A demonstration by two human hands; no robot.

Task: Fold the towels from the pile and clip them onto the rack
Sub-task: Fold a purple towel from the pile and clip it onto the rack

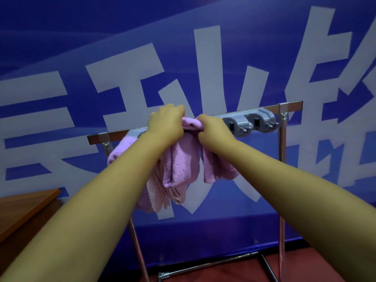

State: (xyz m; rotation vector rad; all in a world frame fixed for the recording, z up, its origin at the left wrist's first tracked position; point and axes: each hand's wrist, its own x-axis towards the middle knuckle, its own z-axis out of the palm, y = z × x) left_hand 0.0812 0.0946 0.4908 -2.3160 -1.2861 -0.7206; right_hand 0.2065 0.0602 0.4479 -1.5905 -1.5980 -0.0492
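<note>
A metal rack stands in front of me, its top bar carrying grey clips. My left hand and my right hand both grip the bunched top of a folded pink towel at the bar's middle. The towel's folds hang down below my hands. Another pink towel hangs at the bar's left end, partly hidden by my left forearm. A paler pink towel hangs lower between them. The clip under my hands is hidden.
Two grey clips at the right part of the bar hold nothing. A brown wooden table edge lies at the lower left. Behind the rack is a blue wall with large white characters. The rack's base bars rest on a reddish floor.
</note>
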